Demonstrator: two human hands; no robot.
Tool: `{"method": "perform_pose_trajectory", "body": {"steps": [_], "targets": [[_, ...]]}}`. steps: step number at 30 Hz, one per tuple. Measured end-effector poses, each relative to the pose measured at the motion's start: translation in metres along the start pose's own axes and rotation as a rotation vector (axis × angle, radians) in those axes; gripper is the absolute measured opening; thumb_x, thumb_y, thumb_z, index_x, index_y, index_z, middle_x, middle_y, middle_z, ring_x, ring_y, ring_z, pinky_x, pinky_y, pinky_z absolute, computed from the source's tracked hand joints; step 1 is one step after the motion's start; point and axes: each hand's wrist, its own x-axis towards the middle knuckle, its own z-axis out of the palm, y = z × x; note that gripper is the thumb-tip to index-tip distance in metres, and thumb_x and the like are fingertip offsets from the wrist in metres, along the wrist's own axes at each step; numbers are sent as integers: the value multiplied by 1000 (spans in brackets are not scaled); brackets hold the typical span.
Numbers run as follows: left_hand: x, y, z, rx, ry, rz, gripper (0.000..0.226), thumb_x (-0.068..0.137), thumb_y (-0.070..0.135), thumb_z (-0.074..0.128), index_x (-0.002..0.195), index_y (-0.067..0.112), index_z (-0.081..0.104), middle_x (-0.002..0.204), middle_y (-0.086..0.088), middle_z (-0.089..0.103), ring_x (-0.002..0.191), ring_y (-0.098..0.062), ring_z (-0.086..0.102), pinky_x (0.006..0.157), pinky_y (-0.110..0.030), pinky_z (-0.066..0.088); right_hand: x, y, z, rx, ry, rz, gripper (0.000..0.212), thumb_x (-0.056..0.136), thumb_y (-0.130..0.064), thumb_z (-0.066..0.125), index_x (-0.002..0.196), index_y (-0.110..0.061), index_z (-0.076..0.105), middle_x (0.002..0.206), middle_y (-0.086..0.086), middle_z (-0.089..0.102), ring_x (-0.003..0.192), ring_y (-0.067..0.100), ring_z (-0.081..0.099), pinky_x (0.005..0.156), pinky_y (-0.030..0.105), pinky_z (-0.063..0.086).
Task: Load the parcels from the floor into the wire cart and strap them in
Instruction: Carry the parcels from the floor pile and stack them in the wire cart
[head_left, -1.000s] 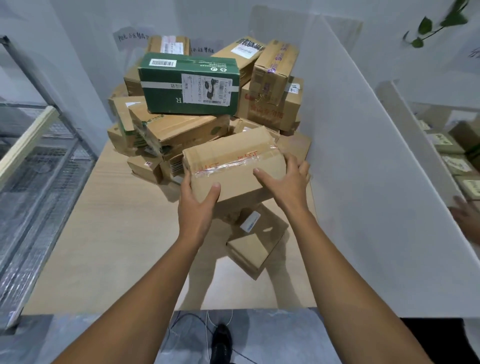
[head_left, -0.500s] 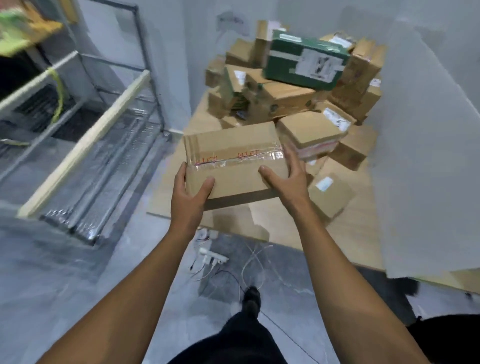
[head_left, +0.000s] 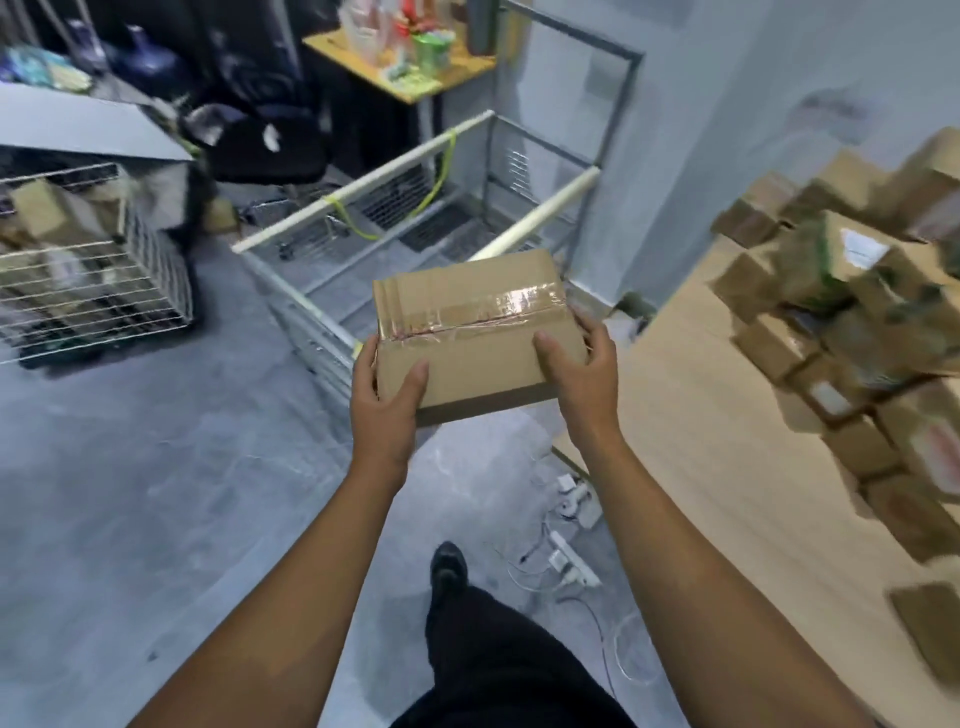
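Grey floor (head_left: 130, 493), tan board (head_left: 691, 415) on it heaped with parcels (head_left: 831, 280), wire cart (head_left: 363, 181), loose power strips (head_left: 571, 558)

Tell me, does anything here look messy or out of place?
Yes. White power strips and loose cables lie tangled on the grey floor beside the person's shoe, a likely trip hazard while the left hand and right hand hold the box. The parcels on the right are heaped at all angles, not stacked.

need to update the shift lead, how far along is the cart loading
Early. No parcel shows in the wire cart yet. In hand: one taped box, gripped by left hand and right hand, held before it. Left: the pile on the right, then strapping; the yellow-green strap hangs on the cart.
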Motion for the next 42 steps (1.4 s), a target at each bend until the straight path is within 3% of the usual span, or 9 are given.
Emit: {"method": "perform_pose_trajectory", "body": {"steps": [4, 8, 12, 16, 20, 25, 32, 38, 42], "targets": [[60, 1, -10, -28, 199, -28, 79, 93, 32, 78, 158, 41, 33, 137, 15, 56, 118, 1, 62, 90, -17, 53, 56, 8, 77, 80, -23, 134, 57, 83, -46, 79, 136, -32, 61, 142, 2, 46, 125, 16, 54, 110, 42, 48], [116, 10, -11, -6, 310, -41, 85, 96, 33, 75, 161, 42, 23, 159, -3, 42, 138, -14, 52, 116, -40, 45, 92, 4, 144, 254, -12, 421, 107, 76, -47, 88, 158, -46, 20, 160, 7, 21, 121, 19, 51, 102, 40, 49], [169, 17, 1, 81, 281, -63, 90, 95, 42, 73, 162, 46, 13, 163, 4, 26, 147, -15, 37, 122, -47, 36, 125, 2, 211, 503, -176, 531, 110, 82, -35, 88, 154, -52, 7, 148, 0, 53, 123, 26, 63, 94, 63, 56], [234, 20, -13, 243, 245, -106, 119, 77, 44, 90, 163, 42, 6, 161, 2, 16, 145, -9, 28, 123, -40, 31, 189, 1, 251, 401, -278, 514, 110, 89, -25, 82, 158, -55, 1, 143, 0, 60, 119, 24, 67, 86, 52, 62], [326, 18, -47, 463, 215, -40, 119, 67, 60, 91, 161, 41, 21, 164, 1, 20, 142, -6, 29, 117, -33, 31, 258, 10, 271, 191, -480, 406, 104, 88, -25, 83, 161, -48, 13, 136, 7, 65, 114, 30, 71, 71, 45, 62], [407, 2, -50, 475, -55, -197, 108, 57, 71, 86, 151, 44, 41, 140, 14, 62, 123, -9, 62, 108, -41, 51, 314, 13, 317, -10, -600, 363, 86, 83, -41, 83, 153, -43, 33, 130, 17, 63, 111, 34, 71, 86, 52, 63], [472, -36, -22, 335, 87, -312, 100, 62, 69, 88, 147, 49, 39, 131, 24, 62, 115, 0, 64, 98, -32, 54, 393, 47, 377, -182, -869, 444, 91, 91, -52, 75, 158, -57, 13, 146, -16, 59, 122, 8, 66, 95, 37, 59], [536, -83, 11, 344, 260, -378, 101, 75, 44, 91, 156, 34, 32, 132, 20, 60, 113, 5, 61, 97, -19, 50, 473, 124, 431, -202, -914, 437, 80, 92, -39, 78, 158, -34, 32, 143, -4, 62, 121, 9, 66, 106, 42, 54], [570, -121, 36, 393, 364, -479, 100, 61, 74, 77, 145, 54, 27, 120, 38, 51, 102, 2, 56, 93, -29, 44, 518, 178, 468, -326, -976, 333, 75, 90, -41, 80, 154, -28, 43, 121, -20, 67, 96, -20, 63, 80, 1, 48]]}}
